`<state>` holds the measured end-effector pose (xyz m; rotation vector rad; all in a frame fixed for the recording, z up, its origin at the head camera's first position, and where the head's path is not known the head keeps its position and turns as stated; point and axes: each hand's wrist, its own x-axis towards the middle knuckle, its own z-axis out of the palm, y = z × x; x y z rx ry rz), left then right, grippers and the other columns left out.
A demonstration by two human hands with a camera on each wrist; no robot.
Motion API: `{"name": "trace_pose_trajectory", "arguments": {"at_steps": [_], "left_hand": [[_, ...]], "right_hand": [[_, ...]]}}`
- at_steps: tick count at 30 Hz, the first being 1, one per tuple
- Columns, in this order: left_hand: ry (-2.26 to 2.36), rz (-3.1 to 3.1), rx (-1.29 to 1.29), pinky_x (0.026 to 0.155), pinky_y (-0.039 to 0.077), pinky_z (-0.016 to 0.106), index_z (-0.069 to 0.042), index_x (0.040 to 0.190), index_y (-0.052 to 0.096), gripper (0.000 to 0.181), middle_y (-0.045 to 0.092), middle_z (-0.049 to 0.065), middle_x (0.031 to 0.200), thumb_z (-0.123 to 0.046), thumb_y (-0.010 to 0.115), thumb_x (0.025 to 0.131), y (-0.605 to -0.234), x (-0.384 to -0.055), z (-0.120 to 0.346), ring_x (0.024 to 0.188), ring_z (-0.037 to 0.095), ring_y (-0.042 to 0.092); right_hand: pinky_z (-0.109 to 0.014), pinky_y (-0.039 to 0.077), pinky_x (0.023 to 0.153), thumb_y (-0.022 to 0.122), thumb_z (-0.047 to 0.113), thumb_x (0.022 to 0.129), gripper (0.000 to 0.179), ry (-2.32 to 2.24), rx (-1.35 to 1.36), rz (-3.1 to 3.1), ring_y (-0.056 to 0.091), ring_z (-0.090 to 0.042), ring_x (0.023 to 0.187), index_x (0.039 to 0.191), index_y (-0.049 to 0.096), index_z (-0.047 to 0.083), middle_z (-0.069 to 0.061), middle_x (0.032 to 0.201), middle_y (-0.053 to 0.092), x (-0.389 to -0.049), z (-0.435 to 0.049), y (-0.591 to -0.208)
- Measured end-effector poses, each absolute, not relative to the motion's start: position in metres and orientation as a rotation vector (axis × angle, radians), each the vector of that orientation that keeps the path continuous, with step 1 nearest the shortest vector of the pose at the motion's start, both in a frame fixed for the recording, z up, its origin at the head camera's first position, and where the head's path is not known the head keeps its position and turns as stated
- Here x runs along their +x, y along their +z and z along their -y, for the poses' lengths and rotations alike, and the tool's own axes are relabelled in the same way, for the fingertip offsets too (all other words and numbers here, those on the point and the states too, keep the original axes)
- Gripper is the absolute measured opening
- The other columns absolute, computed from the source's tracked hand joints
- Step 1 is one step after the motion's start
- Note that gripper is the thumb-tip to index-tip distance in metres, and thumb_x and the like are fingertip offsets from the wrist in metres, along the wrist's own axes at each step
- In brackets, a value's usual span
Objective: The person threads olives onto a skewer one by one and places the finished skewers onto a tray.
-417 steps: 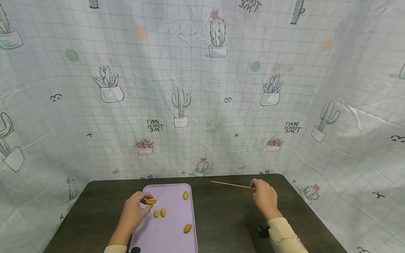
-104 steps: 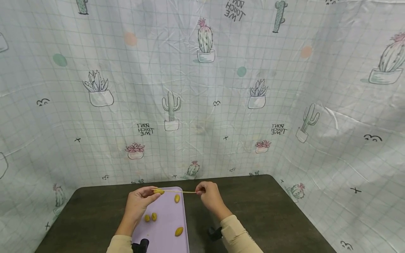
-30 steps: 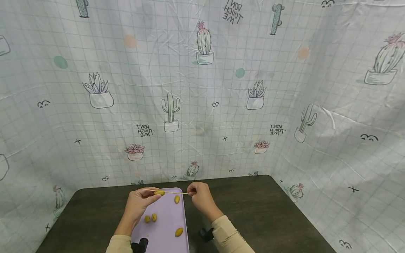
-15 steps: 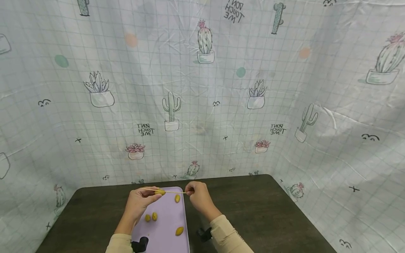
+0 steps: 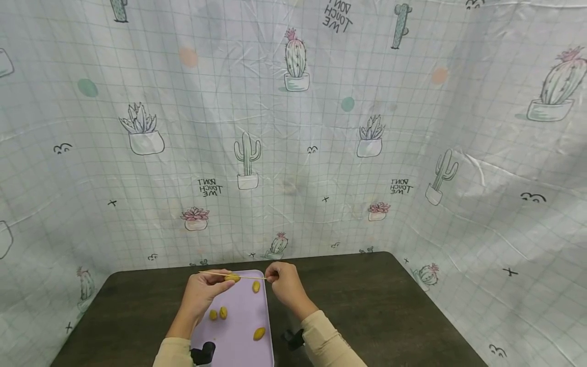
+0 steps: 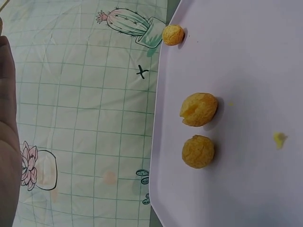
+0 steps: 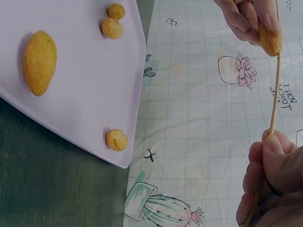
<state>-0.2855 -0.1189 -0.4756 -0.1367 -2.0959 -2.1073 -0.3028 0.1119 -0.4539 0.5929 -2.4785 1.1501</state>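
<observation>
My left hand [image 5: 198,296] pinches a golden-yellow oval piece [image 5: 232,278] [image 7: 271,40], wrinkled like dried fruit or a small puff, between thumb and fingers above the tray's far end. With thumb and curled fingers, my right hand [image 5: 286,285] [image 7: 279,177] grips a thin wooden skewer [image 5: 252,278] [image 7: 274,101] near its right end. The skewer runs across to the held piece, and its far tip sticks out left over my left fingers. I cannot tell whether it passes through the piece or alongside it. In the left wrist view only an edge of the left hand [image 6: 7,137] shows.
A lilac tray [image 5: 238,349] lies on a dark wooden table [image 5: 367,316]. On it sit several more yellow pieces [image 5: 259,334] [image 6: 199,109] and a small yellow crumb [image 6: 280,139]. A cactus-print curtain [image 5: 275,127] hangs behind the table. Black wrist mounts [image 5: 203,353] hang below both hands.
Since the earliest frame the right hand has come left and brought the skewer to the held piece. Over the last seconds it edged further left, and the tip slid out past the left fingers.
</observation>
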Motion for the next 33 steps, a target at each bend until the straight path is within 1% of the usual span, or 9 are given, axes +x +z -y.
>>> {"name": "trace_pose_trajectory", "arguments": {"at_steps": [5,8,15,18,23,26,30,33], "left_hand": [[-2.128,2.086,-0.125,0.079,0.058,0.025,0.005,0.109,0.075,0.029,0.076,0.013,0.099,-0.004,0.084,0.082,-0.475,-0.283,0.118,0.087,0.015,0.072],[-2.149,2.052,-0.113,0.080,0.057,0.025,0.006,0.112,0.073,0.032,0.077,0.011,0.100,-0.004,0.083,0.083,-0.476,-0.283,0.116,0.088,0.014,0.072],[-2.216,1.925,-0.076,0.083,0.057,0.026,0.003,0.113,0.073,0.032,0.077,0.006,0.100,-0.004,0.083,0.083,-0.481,-0.284,0.111,0.091,0.013,0.072],[-2.270,1.861,-0.056,0.083,0.058,0.027,0.005,0.115,0.072,0.032,0.077,0.006,0.099,-0.003,0.081,0.085,-0.482,-0.283,0.109,0.090,0.014,0.073],[-2.378,1.755,-0.077,0.084,0.059,0.033,0.010,0.118,0.068,0.033,0.077,0.009,0.098,0.003,0.077,0.087,-0.482,-0.282,0.107,0.089,0.019,0.075],[-2.375,1.750,-0.103,0.084,0.059,0.033,0.010,0.116,0.069,0.031,0.077,0.010,0.098,0.004,0.077,0.086,-0.482,-0.281,0.106,0.088,0.020,0.075],[-2.327,1.790,-0.111,0.084,0.059,0.031,0.006,0.108,0.075,0.024,0.077,0.009,0.104,0.005,0.079,0.084,-0.481,-0.281,0.108,0.086,0.019,0.075],[-2.288,1.843,-0.105,0.083,0.059,0.029,0.005,0.106,0.076,0.024,0.076,0.010,0.108,0.004,0.080,0.083,-0.480,-0.281,0.109,0.086,0.017,0.075]], "right_hand": [[-0.024,0.049,0.062,0.064,-0.022,0.078,0.024,1.161,0.584,2.476,0.053,-0.008,0.070,0.077,0.069,0.002,0.001,0.074,0.064,-0.300,-0.110,-0.456],[-0.024,0.049,0.061,0.064,-0.022,0.079,0.025,1.175,0.596,2.463,0.053,-0.008,0.068,0.076,0.068,0.003,0.001,0.073,0.064,-0.298,-0.109,-0.456],[-0.023,0.048,0.060,0.067,-0.018,0.083,0.020,1.220,0.582,2.496,0.052,-0.006,0.067,0.079,0.070,0.001,0.002,0.072,0.063,-0.296,-0.108,-0.457],[-0.023,0.048,0.060,0.068,-0.018,0.084,0.017,1.240,0.598,2.489,0.052,-0.006,0.067,0.080,0.070,-0.001,0.001,0.072,0.063,-0.295,-0.107,-0.457],[-0.022,0.048,0.060,0.068,-0.018,0.082,0.016,1.255,0.615,2.471,0.052,-0.005,0.066,0.080,0.070,-0.003,0.001,0.072,0.063,-0.293,-0.108,-0.457],[-0.023,0.049,0.060,0.068,-0.019,0.082,0.017,1.236,0.610,2.472,0.053,-0.006,0.067,0.080,0.071,-0.002,0.001,0.072,0.063,-0.294,-0.108,-0.457],[-0.023,0.049,0.061,0.066,-0.020,0.081,0.022,1.224,0.594,2.482,0.054,-0.006,0.068,0.077,0.070,0.001,0.001,0.073,0.064,-0.294,-0.109,-0.455],[-0.023,0.049,0.061,0.064,-0.022,0.080,0.023,1.220,0.609,2.477,0.054,-0.007,0.068,0.077,0.070,0.000,0.000,0.073,0.065,-0.295,-0.109,-0.454]]}}
